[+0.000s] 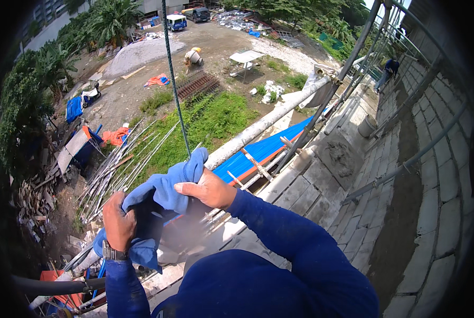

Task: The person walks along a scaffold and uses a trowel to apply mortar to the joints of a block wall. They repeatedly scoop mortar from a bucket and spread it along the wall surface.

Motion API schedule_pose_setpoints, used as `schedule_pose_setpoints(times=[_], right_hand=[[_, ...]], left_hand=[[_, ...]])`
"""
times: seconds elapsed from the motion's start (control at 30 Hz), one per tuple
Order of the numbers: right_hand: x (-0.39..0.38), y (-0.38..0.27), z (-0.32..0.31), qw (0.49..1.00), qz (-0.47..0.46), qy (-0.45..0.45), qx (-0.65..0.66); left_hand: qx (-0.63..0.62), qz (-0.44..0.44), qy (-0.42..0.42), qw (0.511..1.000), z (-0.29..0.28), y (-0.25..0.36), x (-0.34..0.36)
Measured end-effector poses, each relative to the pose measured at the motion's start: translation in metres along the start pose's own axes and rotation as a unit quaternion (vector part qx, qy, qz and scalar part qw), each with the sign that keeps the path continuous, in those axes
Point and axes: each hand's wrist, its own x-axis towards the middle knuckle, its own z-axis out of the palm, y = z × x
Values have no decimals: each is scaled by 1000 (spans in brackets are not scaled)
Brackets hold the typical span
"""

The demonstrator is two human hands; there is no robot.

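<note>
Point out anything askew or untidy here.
Down at left, the long poles lie splayed unevenly and scrap boards are jumbled, which looks untidy. The blue cloth bunched in the left hand and right hand looks ordinary.

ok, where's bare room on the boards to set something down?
Looks bare: the boards between the right sleeve and the mortar heap. Crowded: the bucket beyond that; and around the left hand and right hand, the blue cloth and white pole.
</note>
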Motion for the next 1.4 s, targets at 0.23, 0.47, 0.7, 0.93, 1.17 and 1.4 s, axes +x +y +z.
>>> schedule_pose_setpoints(times=[0.23,0.47,0.7,0.93,1.17,1.4], right_hand=[[59,-60,-129,992,-43,107,-57],[105,-132,-327,955,-155,249,40],[77,-247,-615,905,-248,345,-28],[-137,-203,-841,790,-318,523,-19],[-284,25,-914,746,38,654,-119],[-264,98,-882,732,141,664,-48]], left_hand=[[-87,4,-25,996,24,81,96],[9,-23,-36,999,80,139,127],[-15,-136,-154,979,198,177,123],[164,-117,-188,961,251,201,120],[158,-111,-205,959,262,199,125],[176,-114,-236,949,259,198,126]])
